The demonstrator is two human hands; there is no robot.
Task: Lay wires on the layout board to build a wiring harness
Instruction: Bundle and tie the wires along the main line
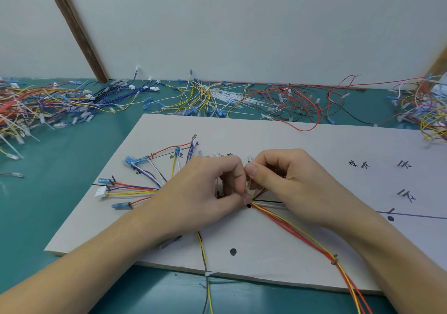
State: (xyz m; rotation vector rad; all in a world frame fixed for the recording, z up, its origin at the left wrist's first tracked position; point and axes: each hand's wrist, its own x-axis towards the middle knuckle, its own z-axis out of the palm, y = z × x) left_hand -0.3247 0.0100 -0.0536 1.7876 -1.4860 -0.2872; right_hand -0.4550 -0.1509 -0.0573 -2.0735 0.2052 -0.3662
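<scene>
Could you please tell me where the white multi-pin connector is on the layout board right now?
In the head view, the white connector lies near the layout board's left edge, between two blue terminals, left of the left hand.

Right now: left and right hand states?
Left hand: fingers curled, pinching the wire bundle at its junction on the layout board.
Right hand: fingers curled, pinching a thin wire at the same spot.

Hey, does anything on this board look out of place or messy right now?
Nothing looks damaged. Two bundles overhang the layout board at its near edge: the red and yellow wires and a yellow and black pair. Both hands, left hand and right hand, pinch wires at the junction.
</scene>
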